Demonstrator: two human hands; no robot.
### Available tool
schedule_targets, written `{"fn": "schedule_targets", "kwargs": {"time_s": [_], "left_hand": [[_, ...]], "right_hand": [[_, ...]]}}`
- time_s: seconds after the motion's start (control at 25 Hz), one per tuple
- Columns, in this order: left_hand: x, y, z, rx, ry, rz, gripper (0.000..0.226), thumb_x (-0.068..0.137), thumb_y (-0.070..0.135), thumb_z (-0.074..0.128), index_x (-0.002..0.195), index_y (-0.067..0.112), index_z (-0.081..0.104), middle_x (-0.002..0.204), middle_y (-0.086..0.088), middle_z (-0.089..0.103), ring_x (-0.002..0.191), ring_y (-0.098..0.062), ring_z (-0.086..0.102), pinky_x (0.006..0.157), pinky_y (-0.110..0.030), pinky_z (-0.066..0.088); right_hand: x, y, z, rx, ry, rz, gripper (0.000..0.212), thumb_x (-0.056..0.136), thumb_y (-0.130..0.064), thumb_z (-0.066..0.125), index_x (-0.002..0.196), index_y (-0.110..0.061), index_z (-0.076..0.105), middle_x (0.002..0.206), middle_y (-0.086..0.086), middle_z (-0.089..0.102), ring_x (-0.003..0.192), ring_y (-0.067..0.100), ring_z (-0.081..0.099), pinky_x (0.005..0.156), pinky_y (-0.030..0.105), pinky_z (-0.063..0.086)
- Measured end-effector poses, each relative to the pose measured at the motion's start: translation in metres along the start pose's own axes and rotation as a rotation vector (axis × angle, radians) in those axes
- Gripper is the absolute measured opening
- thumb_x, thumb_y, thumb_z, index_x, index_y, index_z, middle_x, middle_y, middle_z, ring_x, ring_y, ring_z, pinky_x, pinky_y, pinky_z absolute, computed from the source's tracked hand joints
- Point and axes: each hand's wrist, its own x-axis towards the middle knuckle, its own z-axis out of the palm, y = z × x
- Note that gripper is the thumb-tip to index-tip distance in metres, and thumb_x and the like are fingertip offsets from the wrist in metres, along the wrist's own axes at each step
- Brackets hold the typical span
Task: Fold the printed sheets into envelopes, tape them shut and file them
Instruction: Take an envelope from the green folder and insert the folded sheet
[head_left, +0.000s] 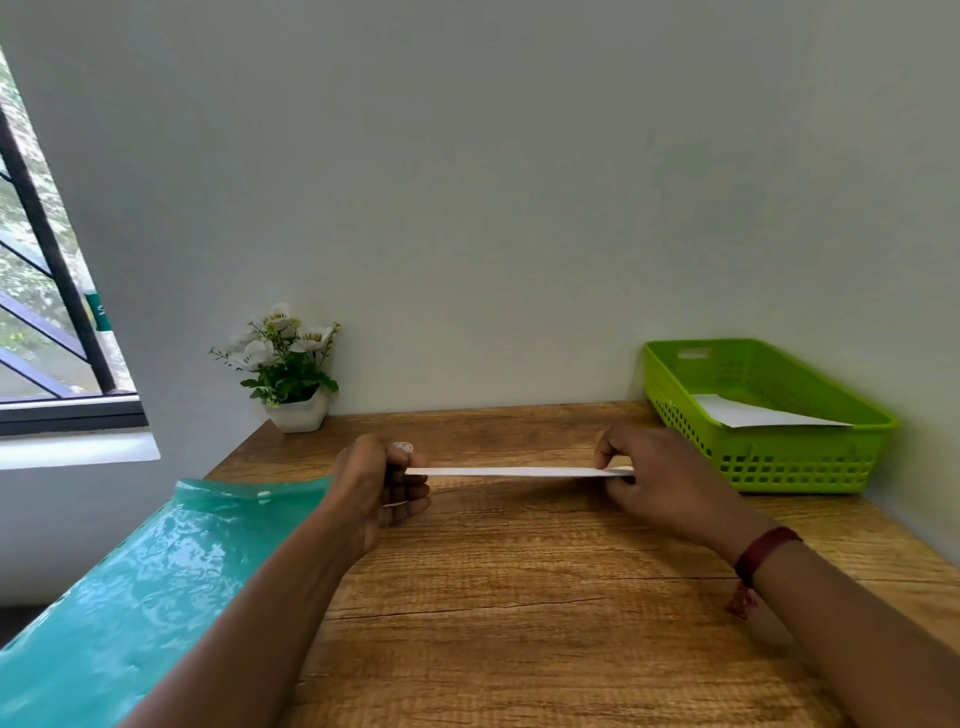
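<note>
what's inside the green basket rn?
A white sheet lies inside the green basket, on its floor toward the near right. The basket's near wall hides the floor in front of it, and whether more paper sits beneath it cannot be seen.

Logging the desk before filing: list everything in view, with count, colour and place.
table: one, brown wood, against the wall
folded sheet: one, white, held edge-on, centre
basket: one, green, back right on the table
loose sheet: one, white, inside the basket
folder: one, teal, table's left edge
potted plant: one, white flowers and pot, back left
window: one, dark frame, far left
bracelet: one, dark red, right wrist
left hand: one, pinches the folded sheet's left end
right hand: one, pinches its right end
</note>
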Motion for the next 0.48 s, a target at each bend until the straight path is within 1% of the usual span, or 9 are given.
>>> {"fn": "schedule_targets", "kwargs": {"time_s": [0.04,0.08,0.12,0.2,0.24,0.28,0.36,0.44,0.48], "left_hand": [[-0.001,0.000,0.001,0.046,-0.025,-0.007,0.024,0.080,0.007,0.053,0.097,-0.001,0.068,0.081,-0.014,0.072,0.074,-0.027,0.066,0.055,-0.035,0.056],[-0.002,0.000,0.002,0.108,-0.041,-0.010,0.023,0.079,0.009,0.058,0.098,-0.001,0.068,0.090,-0.017,0.070,0.078,-0.027,0.066,0.054,-0.033,0.056],[-0.003,-0.001,0.004,0.180,-0.042,-0.007,0.023,0.079,0.009,0.063,0.099,0.000,0.067,0.096,-0.018,0.068,0.081,-0.027,0.065,0.053,-0.032,0.056],[-0.002,-0.004,0.009,0.308,-0.012,0.021,0.019,0.080,0.006,0.067,0.098,0.000,0.065,0.099,-0.017,0.064,0.080,-0.025,0.064,0.053,-0.033,0.058],[-0.001,-0.007,0.010,0.359,-0.002,0.056,0.014,0.081,0.004,0.066,0.094,0.000,0.066,0.098,-0.016,0.064,0.078,-0.024,0.063,0.057,-0.036,0.059],[0.000,-0.009,0.011,0.426,0.002,0.106,0.008,0.082,0.004,0.065,0.090,0.001,0.068,0.096,-0.014,0.065,0.079,-0.023,0.062,0.064,-0.039,0.059],[0.004,-0.011,0.010,0.640,0.023,0.222,0.006,0.086,0.010,0.063,0.085,0.009,0.069,0.094,-0.006,0.066,0.086,-0.018,0.060,0.075,-0.036,0.054],[0.002,-0.012,0.010,0.886,0.050,0.335,0.004,0.087,0.017,0.062,0.087,0.017,0.066,0.097,0.002,0.062,0.085,-0.010,0.055,0.075,-0.029,0.048],[0.000,-0.013,0.010,1.008,0.052,0.387,0.007,0.087,0.021,0.062,0.092,0.019,0.066,0.102,0.003,0.061,0.087,-0.010,0.054,0.076,-0.027,0.045]], "right_hand": [[-0.001,0.000,0.002,-0.018,-0.063,-0.015,0.021,0.077,-0.023,0.064,0.096,-0.032,0.061,0.088,-0.014,0.060,0.090,0.016,0.060,0.068,0.028,0.037],[-0.002,-0.001,0.005,-0.048,-0.135,-0.026,0.027,0.081,-0.027,0.059,0.107,-0.032,0.059,0.101,-0.011,0.064,0.098,0.016,0.059,0.075,0.030,0.042],[-0.003,-0.001,0.008,-0.083,-0.206,-0.036,0.033,0.086,-0.030,0.054,0.118,-0.033,0.056,0.116,-0.008,0.063,0.107,0.016,0.057,0.084,0.031,0.045],[-0.006,-0.001,0.013,-0.117,-0.311,-0.055,0.044,0.092,-0.036,0.047,0.136,-0.033,0.044,0.139,-0.008,0.051,0.124,0.014,0.048,0.097,0.030,0.040],[-0.006,-0.002,0.015,-0.116,-0.355,-0.063,0.049,0.094,-0.039,0.044,0.142,-0.032,0.037,0.146,-0.008,0.043,0.130,0.012,0.042,0.103,0.030,0.036],[-0.007,-0.002,0.015,-0.110,-0.399,-0.071,0.053,0.095,-0.041,0.042,0.146,-0.030,0.030,0.151,-0.007,0.036,0.135,0.012,0.036,0.108,0.030,0.033],[-0.007,-0.004,0.017,-0.107,-0.479,-0.075,0.059,0.097,-0.043,0.037,0.151,-0.030,0.018,0.158,-0.006,0.023,0.142,0.012,0.024,0.115,0.032,0.025],[-0.008,-0.006,0.019,-0.119,-0.530,-0.072,0.060,0.098,-0.045,0.032,0.152,-0.032,0.010,0.161,-0.005,0.014,0.146,0.012,0.015,0.118,0.033,0.018],[-0.009,-0.007,0.022,-0.127,-0.540,-0.068,0.060,0.098,-0.048,0.029,0.153,-0.033,0.008,0.162,-0.004,0.011,0.147,0.012,0.012,0.119,0.035,0.015]]}}
